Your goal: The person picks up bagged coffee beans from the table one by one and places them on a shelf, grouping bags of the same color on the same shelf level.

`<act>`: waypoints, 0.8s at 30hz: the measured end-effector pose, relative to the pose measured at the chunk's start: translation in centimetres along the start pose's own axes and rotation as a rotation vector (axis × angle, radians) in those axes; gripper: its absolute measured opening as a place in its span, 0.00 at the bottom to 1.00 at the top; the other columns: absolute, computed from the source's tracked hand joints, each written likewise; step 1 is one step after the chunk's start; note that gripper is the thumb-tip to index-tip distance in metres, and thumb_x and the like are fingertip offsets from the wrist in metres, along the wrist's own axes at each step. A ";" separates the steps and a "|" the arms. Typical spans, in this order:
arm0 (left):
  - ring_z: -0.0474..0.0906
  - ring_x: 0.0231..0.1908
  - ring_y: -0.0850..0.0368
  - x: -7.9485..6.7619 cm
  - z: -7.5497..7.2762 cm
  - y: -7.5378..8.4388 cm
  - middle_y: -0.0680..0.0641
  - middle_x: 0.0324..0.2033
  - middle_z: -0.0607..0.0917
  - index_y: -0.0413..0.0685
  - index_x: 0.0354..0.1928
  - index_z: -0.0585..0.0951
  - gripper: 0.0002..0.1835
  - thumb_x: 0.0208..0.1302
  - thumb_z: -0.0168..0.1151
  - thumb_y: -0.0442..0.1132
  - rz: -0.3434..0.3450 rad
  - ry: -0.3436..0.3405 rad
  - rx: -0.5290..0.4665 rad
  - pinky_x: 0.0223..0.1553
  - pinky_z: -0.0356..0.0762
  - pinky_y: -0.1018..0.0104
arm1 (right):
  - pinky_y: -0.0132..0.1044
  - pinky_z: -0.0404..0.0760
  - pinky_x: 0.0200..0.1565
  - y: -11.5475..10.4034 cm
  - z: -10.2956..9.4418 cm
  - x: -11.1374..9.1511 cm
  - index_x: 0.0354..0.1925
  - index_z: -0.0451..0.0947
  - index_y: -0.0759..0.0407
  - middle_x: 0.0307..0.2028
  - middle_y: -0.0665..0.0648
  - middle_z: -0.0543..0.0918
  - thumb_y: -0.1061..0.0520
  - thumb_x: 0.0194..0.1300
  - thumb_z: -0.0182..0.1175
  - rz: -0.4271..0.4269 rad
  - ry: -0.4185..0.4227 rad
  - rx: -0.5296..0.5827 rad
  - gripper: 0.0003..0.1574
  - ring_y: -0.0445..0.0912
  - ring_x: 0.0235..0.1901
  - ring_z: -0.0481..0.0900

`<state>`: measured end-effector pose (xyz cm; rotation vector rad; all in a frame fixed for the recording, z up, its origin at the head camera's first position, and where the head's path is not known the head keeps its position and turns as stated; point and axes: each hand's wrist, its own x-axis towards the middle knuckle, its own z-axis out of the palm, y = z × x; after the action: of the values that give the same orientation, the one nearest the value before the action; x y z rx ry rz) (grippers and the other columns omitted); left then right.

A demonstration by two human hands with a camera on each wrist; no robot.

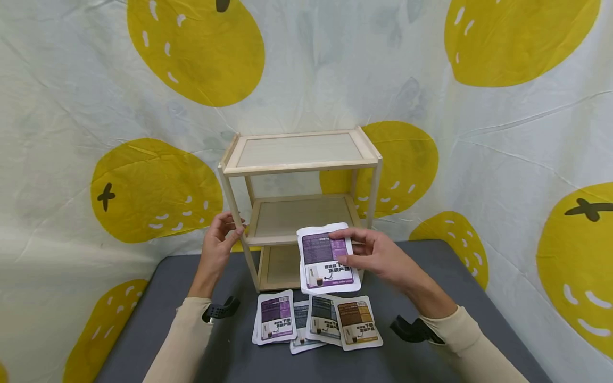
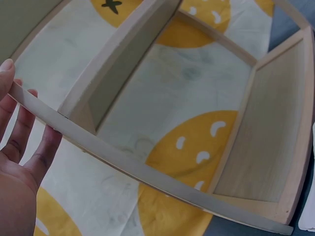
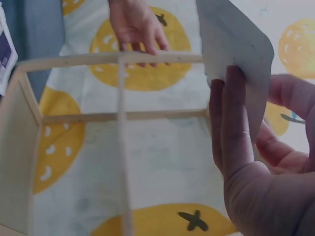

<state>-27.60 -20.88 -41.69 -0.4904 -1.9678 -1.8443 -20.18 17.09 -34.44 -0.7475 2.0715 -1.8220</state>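
Between its thumb and fingers, my right hand (image 1: pixel 375 254) holds a white pouch with a purple label (image 1: pixel 318 250) in front of the wooden rack; the right wrist view shows the pouch's plain pale back (image 3: pixel 238 44). My left hand (image 1: pixel 220 244) grips the left front post of the three-tier wooden rack (image 1: pixel 265 240), thumb on one side and fingers on the other, as the left wrist view shows (image 2: pixel 22 147). On the table before the rack lie more pouches: a purple-labelled one (image 1: pixel 276 318) at left, dark-labelled ones (image 1: pixel 323 319) in the middle, and a brown-labelled one (image 1: pixel 358 323) at right, partly overlapping.
The rack stands on a dark grey table (image 1: pixel 230 354), near its back edge. A pale cloth with large yellow fruit prints (image 1: pixel 306 64) hangs behind and at both sides. Black bands (image 1: pixel 414 330) are on both wrists.
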 end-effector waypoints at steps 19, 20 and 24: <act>0.75 0.52 0.36 -0.1 -0.1 -0.1 0.35 0.51 0.79 0.38 0.63 0.72 0.22 0.70 0.63 0.31 -0.003 -0.009 -0.015 0.48 0.82 0.68 | 0.48 0.86 0.47 -5.5 -4.0 1.3 0.72 0.68 0.60 0.58 0.67 0.78 0.66 0.69 0.63 -0.083 -0.041 -0.077 0.35 0.59 0.48 0.86; 0.76 0.52 0.36 0.0 -0.1 -0.1 0.34 0.51 0.79 0.38 0.63 0.72 0.22 0.70 0.63 0.31 -0.003 -0.009 -0.015 0.48 0.82 0.68 | 0.48 0.86 0.47 -5.8 -4.0 1.4 0.72 0.68 0.59 0.58 0.67 0.79 0.66 0.69 0.63 -0.086 -0.034 -0.080 0.36 0.59 0.48 0.86; 0.76 0.52 0.38 -0.1 -0.2 -0.1 0.30 0.52 0.78 0.37 0.63 0.72 0.22 0.70 0.63 0.31 0.000 -0.009 -0.011 0.48 0.81 0.69 | 0.47 0.86 0.47 -6.8 -4.3 1.9 0.72 0.68 0.58 0.58 0.65 0.80 0.66 0.69 0.63 -0.093 -0.009 -0.087 0.36 0.58 0.48 0.86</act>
<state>-27.57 -21.04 -41.75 -0.5023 -1.9641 -1.8574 -22.69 19.20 -26.81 -0.8872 2.1558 -1.7813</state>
